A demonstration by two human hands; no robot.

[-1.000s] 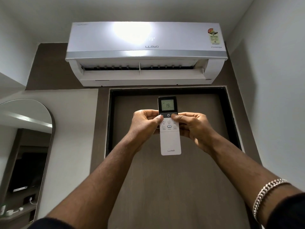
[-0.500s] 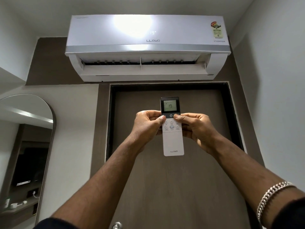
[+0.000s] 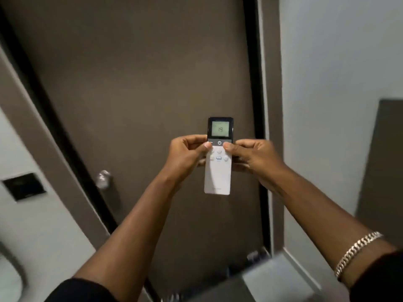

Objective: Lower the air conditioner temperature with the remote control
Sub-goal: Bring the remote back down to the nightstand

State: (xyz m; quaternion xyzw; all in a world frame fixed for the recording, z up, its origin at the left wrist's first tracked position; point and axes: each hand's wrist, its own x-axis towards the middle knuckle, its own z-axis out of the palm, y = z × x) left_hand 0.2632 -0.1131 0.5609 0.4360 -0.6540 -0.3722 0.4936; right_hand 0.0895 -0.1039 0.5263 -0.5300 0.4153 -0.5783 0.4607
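Centre frame: we hold the remote upright before the door, left hand and right hand clasped around its sides. Both thumbs rest on the upper buttons, likely steadying it for presses. Screen reads 19; logo at bottom is blurred. AC is out of view.

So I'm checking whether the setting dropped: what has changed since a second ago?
The view tipped down: the air conditioner has left the frame, and the door with its knob now fills it. Left hand and right hand still hold the remote, thumbs on the buttons. The display still reads 19.
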